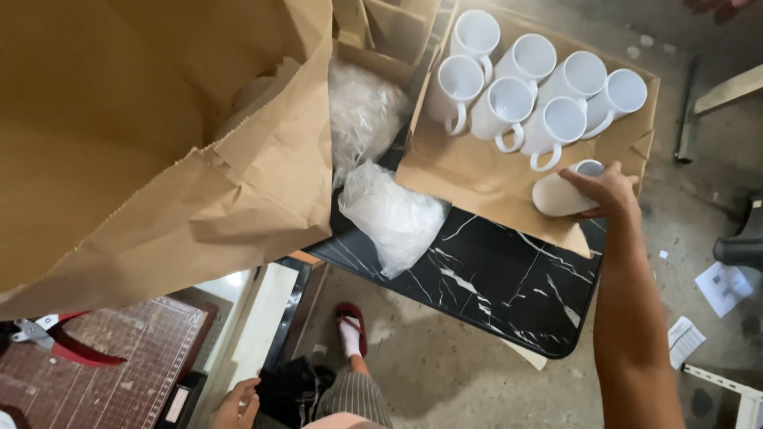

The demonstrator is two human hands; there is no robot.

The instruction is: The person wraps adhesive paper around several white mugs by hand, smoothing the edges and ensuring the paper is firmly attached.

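Note:
My right hand [606, 189] reaches out and grips a white mug [560, 195] lying on its side on a flat sheet of brown cardboard [469, 179]. Several more white mugs [509, 103] stand upright in two rows further back on the same cardboard. My left hand [237, 405] hangs low near my leg, fingers loosely curled, with nothing visible in it. The cardboard rests on a black marble-patterned table [493, 278].
A large brown paper bag [159, 135] fills the left of the view. Two bunches of clear plastic wrap [393, 214] lie beside the cardboard. A cutting mat [119, 373] with a red-handled tool [56, 342] sits at lower left. Papers [719, 286] lie on the concrete floor.

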